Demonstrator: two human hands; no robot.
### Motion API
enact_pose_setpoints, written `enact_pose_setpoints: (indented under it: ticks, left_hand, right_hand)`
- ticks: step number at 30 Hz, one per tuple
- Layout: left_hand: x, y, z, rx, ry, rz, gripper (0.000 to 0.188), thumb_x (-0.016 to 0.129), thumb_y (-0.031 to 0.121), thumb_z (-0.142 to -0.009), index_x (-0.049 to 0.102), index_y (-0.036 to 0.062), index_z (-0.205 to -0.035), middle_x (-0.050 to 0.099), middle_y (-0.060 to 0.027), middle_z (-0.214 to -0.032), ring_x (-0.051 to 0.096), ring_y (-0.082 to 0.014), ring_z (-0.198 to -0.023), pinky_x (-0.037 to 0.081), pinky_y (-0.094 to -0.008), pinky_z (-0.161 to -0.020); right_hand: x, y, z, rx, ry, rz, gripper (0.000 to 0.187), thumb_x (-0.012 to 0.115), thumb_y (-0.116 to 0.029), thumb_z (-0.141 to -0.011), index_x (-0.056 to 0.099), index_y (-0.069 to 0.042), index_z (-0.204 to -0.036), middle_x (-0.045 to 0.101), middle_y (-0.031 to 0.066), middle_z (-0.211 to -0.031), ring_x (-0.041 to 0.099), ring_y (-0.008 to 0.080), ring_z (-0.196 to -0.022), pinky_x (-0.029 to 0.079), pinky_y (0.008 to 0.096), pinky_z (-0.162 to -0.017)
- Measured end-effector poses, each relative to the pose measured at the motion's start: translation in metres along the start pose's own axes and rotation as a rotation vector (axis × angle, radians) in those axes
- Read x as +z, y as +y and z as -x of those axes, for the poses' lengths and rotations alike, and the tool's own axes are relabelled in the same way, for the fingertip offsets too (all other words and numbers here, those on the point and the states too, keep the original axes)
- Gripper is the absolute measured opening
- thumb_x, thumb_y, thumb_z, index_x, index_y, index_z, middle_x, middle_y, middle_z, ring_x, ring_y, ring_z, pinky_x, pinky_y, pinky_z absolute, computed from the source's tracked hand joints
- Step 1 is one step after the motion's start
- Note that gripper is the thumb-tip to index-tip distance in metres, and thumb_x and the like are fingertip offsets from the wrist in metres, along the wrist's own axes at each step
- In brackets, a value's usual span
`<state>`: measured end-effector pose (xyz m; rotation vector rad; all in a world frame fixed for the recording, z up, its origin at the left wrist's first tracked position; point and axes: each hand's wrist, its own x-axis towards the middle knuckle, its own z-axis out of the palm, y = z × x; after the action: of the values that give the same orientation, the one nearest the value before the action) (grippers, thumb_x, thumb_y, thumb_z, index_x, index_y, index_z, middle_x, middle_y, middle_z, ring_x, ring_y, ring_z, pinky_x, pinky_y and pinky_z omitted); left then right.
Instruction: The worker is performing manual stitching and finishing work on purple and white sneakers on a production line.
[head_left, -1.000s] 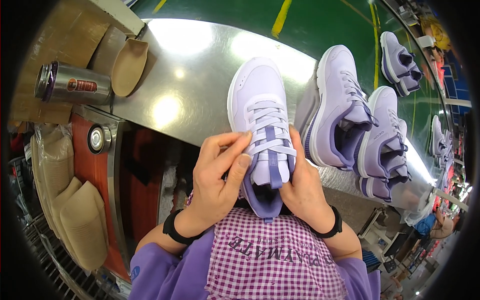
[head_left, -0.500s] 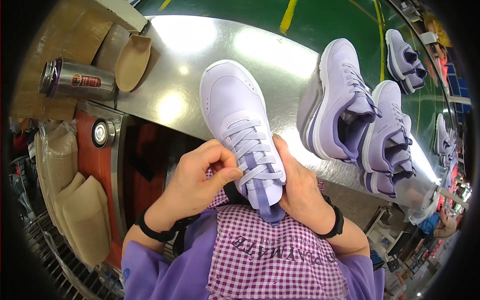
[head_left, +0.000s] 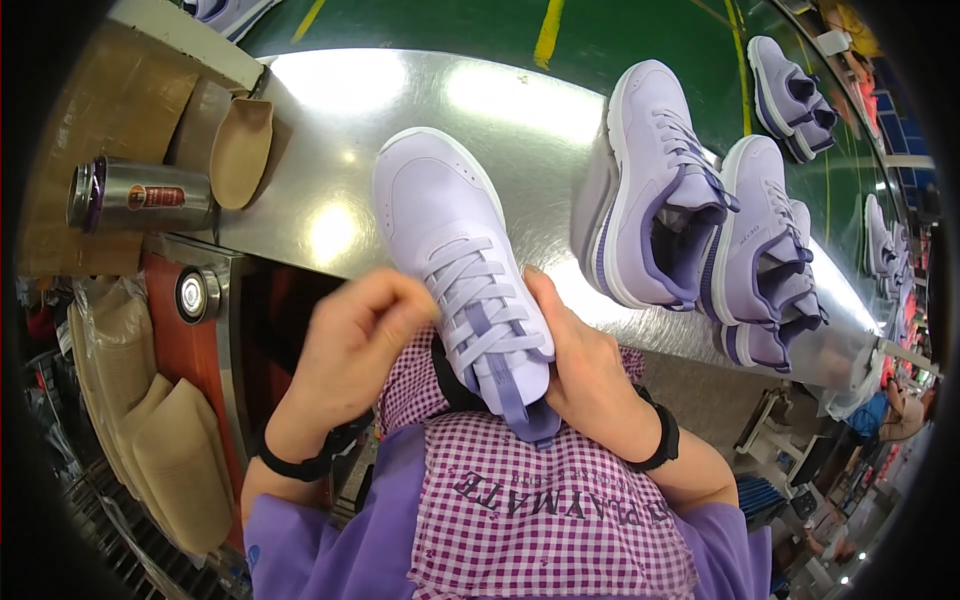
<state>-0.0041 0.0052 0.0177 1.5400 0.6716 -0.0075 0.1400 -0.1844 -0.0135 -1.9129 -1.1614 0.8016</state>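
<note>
A pale lilac sneaker [head_left: 437, 200] points away from me, its toe over the metal table and its heel close to my apron. My right hand [head_left: 597, 375] grips its right side, with the thumb along the upper. White-lilac laces [head_left: 480, 300] criss-cross over the tongue, and a darker purple pull loop [head_left: 538, 420] shows at the heel. Beside the sneaker's left edge, my left hand [head_left: 352, 345] is blurred by motion, its fingers curled together close to the laces. Whether a lace end is between those fingers cannot be made out.
More lilac sneakers [head_left: 655, 190] stand on the metal table [head_left: 330, 150] at the right. On the far left are a steel flask [head_left: 150, 197] and a tan moulded insert [head_left: 241, 155], with several similar tan inserts [head_left: 180, 460] below. A green surface [head_left: 420, 25] runs behind.
My left hand has moved left, off the laces to the sneaker's side. The whole view has shifted slightly, while my right hand keeps its grip on the sneaker.
</note>
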Motion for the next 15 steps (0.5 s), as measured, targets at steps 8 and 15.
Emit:
enact_pose_setpoints:
  ticks: [8, 15]
  left_hand:
    - [0.031, -0.033, 0.005, 0.578, 0.238, -0.438, 0.091, 0.082, 0.039, -0.074, 0.036, -0.0028, -0.14, 0.042, -0.0235, -0.139, 0.048, -0.0382, -0.123, 0.041, -0.0436, -0.103]
    - [0.062, -0.049, -0.011, 0.371, 0.318, -0.253, 0.097, 0.074, 0.004, -0.079, 0.011, -0.0006, -0.152, 0.038, -0.0228, -0.147, 0.046, -0.0318, -0.133, 0.049, -0.038, -0.099]
  right_hand:
    - [-0.004, -0.007, -0.013, 0.133, 0.061, 0.006, 0.074, 0.062, -0.002, -0.082, 0.024, 0.004, -0.146, 0.061, 0.0292, -0.112, 0.063, 0.044, -0.096, 0.053, 0.0465, -0.078]
    - [-0.028, -0.008, 0.003, -0.081, 0.115, 0.092, 0.055, 0.069, -0.009, -0.083, 0.047, 0.001, -0.132, 0.065, 0.0205, -0.102, 0.067, 0.0366, -0.084, 0.054, 0.0399, -0.069]
